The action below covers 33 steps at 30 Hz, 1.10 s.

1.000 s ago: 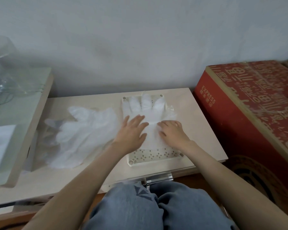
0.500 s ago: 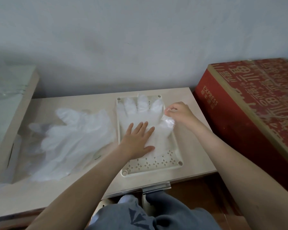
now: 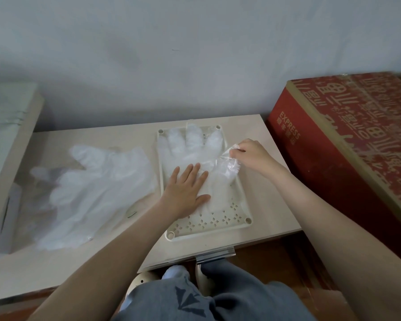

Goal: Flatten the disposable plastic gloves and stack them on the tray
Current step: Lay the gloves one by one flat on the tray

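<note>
A clear plastic glove [image 3: 192, 147] lies on the white perforated tray [image 3: 220, 224], fingers pointing to the wall. My left hand [image 3: 185, 193] rests flat on its palm part, fingers spread. My right hand [image 3: 250, 156] pinches the glove's crumpled thumb [image 3: 227, 166] at the tray's right rim and holds it slightly lifted. A loose pile of several more clear gloves [image 3: 90, 193] lies on the table left of the tray.
The pale wooden table [image 3: 271, 198] ends at a wall behind. A red cardboard box [image 3: 347, 140] stands close on the right. A raised white board [image 3: 9, 126] borders the left side. My knees in blue jeans [image 3: 195, 300] are below the table's front edge.
My right hand left the glove's palm, moved up to the tray's right rim and took hold of the glove's thumb. My left hand stayed pressing the glove. The camera shifted slightly.
</note>
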Each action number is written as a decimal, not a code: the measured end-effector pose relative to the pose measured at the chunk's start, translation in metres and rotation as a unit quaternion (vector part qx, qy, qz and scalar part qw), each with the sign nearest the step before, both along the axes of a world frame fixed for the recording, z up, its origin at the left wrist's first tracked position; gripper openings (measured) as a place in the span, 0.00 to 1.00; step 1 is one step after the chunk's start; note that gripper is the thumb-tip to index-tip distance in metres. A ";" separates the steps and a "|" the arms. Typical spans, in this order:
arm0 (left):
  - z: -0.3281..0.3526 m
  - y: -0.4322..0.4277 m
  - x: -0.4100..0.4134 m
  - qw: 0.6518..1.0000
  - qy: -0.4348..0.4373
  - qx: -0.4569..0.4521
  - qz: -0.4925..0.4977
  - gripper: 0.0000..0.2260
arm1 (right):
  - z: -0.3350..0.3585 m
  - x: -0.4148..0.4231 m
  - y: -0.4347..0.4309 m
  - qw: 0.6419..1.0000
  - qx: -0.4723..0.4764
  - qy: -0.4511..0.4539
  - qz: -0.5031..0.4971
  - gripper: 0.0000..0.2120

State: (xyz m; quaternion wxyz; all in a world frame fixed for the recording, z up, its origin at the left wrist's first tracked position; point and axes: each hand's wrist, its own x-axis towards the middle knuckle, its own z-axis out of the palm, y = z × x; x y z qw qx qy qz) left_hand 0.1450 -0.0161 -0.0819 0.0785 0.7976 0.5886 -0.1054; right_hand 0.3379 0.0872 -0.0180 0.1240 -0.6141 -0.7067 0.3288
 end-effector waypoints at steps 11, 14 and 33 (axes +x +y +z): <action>-0.005 0.001 -0.001 1.000 -0.008 -0.010 0.006 0.30 | -0.008 0.019 0.000 0.999 -0.030 0.010 0.006 0.19; -0.004 0.003 0.000 1.000 -0.011 -0.002 0.003 0.30 | -0.004 0.018 -0.003 0.997 -0.056 0.042 -0.020 0.23; 0.002 0.015 0.005 1.000 -0.017 0.000 0.002 0.31 | -0.012 0.004 -0.004 0.999 0.001 -0.044 -0.011 0.13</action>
